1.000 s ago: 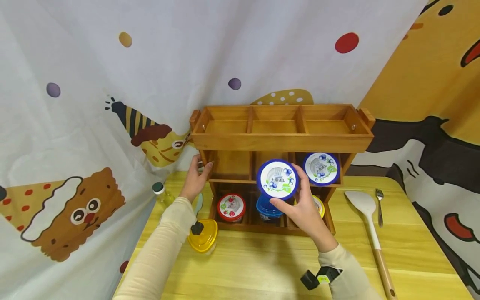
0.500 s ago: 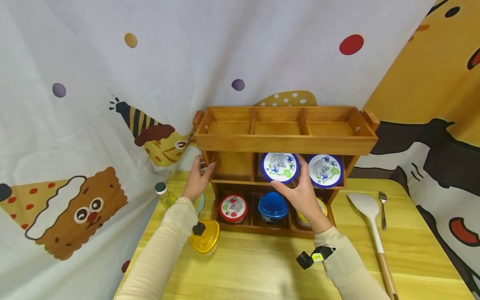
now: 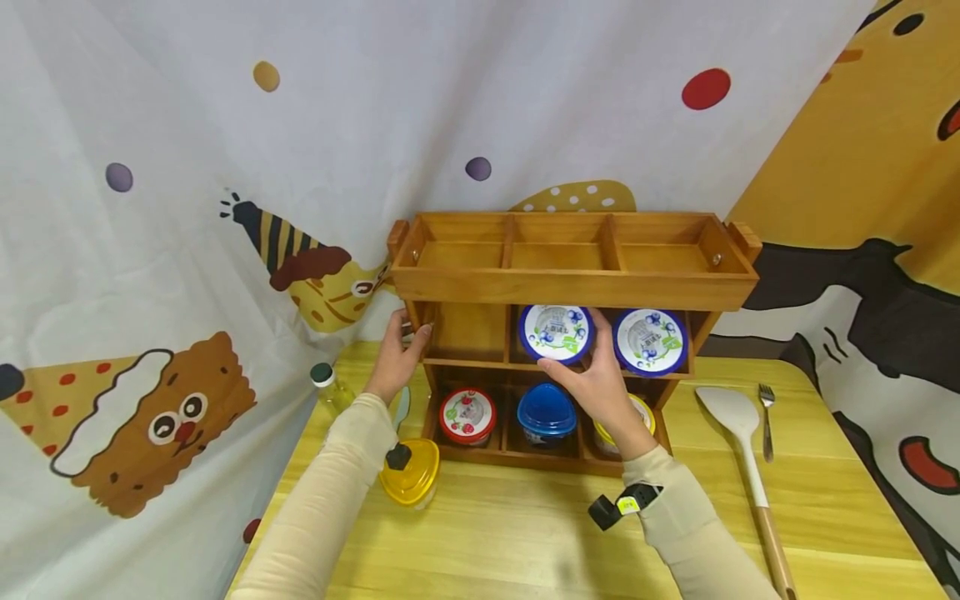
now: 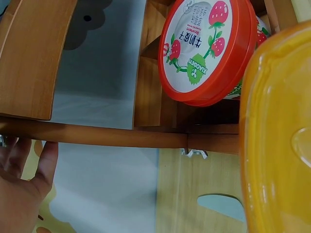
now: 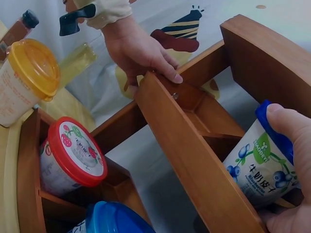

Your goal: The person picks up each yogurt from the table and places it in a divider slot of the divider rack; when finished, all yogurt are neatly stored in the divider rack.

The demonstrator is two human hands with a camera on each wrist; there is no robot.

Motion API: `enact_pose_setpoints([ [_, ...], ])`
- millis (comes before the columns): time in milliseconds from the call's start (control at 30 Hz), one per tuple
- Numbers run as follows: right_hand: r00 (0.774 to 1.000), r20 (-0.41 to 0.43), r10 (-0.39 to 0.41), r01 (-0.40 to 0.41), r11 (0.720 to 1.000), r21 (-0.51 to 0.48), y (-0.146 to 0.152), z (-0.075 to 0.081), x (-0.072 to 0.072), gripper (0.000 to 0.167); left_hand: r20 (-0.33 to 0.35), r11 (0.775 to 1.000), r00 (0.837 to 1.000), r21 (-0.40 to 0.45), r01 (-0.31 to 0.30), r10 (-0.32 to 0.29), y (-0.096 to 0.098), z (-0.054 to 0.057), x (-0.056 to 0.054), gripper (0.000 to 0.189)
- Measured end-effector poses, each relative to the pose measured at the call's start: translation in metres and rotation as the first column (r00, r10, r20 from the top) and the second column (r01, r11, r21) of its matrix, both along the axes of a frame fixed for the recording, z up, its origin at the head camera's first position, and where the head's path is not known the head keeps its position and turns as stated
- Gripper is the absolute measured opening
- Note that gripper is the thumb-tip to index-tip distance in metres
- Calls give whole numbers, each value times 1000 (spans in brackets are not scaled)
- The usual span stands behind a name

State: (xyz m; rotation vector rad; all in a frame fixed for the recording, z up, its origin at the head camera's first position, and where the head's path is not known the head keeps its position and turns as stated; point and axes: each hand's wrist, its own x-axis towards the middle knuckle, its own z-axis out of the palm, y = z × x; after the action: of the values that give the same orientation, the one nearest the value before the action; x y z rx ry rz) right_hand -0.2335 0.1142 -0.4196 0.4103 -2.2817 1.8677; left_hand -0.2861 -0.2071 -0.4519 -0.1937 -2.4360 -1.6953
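Observation:
A three-tier wooden rack (image 3: 573,288) stands against the curtain. My left hand (image 3: 397,357) grips its left side board, thumb at the front and fingers behind. With thumb and fingers my right hand (image 3: 603,390) holds a blue-lidded blueberry cup (image 3: 557,333) in the middle compartment of the middle tier; the right wrist view shows the cup's printed side (image 5: 257,167). A matching blueberry cup (image 3: 650,342) sits just right of it. Below are a red-lidded strawberry cup (image 3: 467,415), a blue-lidded cup (image 3: 547,410) and a yellow-lidded cup (image 3: 642,415), partly hidden by my right wrist.
Left of the rack, a yellow-lidded cup (image 3: 410,473), a pale green blade (image 3: 402,407) and a green-capped bottle (image 3: 331,387) are on the wooden table (image 3: 510,533). A white spatula (image 3: 738,417) and a fork (image 3: 767,421) lie to the right.
My right hand has carried the blueberry cup from in front of the rack back into the middle compartment. My left hand stays on the side board.

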Motion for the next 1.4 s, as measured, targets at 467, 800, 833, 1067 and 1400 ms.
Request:
enact_pose_setpoints([
  [467,997,-21,-76,79,962,262,-4,2,0,105,-9,1000,1000,-16,4,-4,0,-2,-1,47],
  [800,995,-75,-72,88,965,245,-5,1,0,101,6,1000,1000,-8,12,-12,5,11,7,46],
  [833,993,-87,-76,95,965,246,-5,2,0,101,9,1000,1000,-10,14,-14,6,16,10,45],
  [1067,969,-219,-117,179,941,287,-5,13,10,100,19,1000,1000,-4,5,-5,3,7,2,46],
  [1400,970,-222,-104,168,940,296,-1,26,34,94,7,1000,1000,-7,-7,7,0,1,-1,45],
])
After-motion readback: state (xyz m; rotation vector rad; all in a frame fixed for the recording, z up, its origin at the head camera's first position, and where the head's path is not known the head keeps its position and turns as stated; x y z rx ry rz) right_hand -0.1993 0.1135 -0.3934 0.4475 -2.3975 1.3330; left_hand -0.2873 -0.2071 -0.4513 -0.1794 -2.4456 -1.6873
